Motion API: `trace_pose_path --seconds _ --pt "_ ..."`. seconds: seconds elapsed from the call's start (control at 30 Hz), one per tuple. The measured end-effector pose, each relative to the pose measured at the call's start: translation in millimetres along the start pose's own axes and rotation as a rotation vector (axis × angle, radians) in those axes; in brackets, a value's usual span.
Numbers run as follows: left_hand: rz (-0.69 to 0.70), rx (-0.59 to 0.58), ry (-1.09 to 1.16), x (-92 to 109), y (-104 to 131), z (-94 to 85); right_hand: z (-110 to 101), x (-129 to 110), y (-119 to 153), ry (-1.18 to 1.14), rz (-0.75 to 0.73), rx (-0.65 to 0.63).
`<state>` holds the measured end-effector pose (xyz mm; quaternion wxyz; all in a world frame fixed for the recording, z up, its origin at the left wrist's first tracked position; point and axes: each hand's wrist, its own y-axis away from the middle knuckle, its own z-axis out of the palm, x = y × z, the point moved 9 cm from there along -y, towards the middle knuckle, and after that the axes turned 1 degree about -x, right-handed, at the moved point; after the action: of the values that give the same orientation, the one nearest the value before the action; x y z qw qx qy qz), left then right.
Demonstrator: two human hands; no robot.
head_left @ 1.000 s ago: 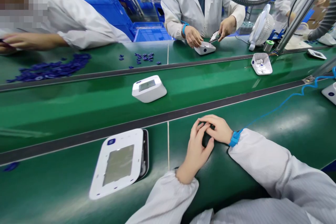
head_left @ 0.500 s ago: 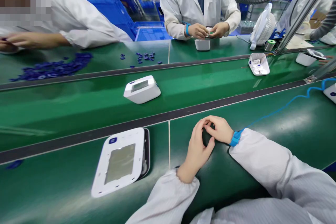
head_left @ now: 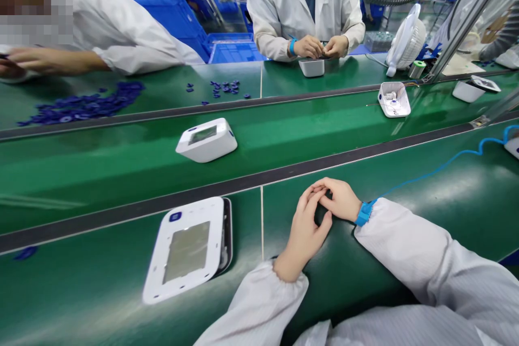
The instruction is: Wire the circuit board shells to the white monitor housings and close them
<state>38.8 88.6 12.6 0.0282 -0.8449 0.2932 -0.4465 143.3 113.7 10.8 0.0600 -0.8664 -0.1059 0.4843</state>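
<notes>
My left hand rests on the green worktop, with its thumb spread away from slightly bent fingers. The fingertips of my right hand meet those of my left, and a gap shows between the two palms. Neither hand has anything visible in it. A blue wrist strap circles my right wrist, with a blue cord running off to the right. To the left of my hands lies a white device cover with a grey screen and a blue button; a dark inner part shows along its right side.
Beyond a dark rail, a green conveyor carries a white monitor and an open white housing. Opposite, a co-worker handles a part above a white housing. Blue pieces lie heaped before another person.
The white monitor, the open housing and another unit at the right have shifted left along the conveyor. My fingers have moved slightly against each other; my hands stay in place.
</notes>
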Motion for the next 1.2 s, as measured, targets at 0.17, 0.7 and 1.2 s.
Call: trace_pose_path --seconds 0.17,0.7,1.2 --pt "-0.008 0.004 0.015 -1.3 0.5 0.4 0.2 0.2 -0.1 0.02 0.0 0.003" --pt "-0.013 -0.016 0.011 -0.1 0.0 1.1 0.1 0.7 -0.2 0.013 0.006 -0.011" --pt "-0.057 0.042 0.085 -10.5 4.0 2.6 1.2 0.4 -0.4 -0.021 0.022 -0.027"
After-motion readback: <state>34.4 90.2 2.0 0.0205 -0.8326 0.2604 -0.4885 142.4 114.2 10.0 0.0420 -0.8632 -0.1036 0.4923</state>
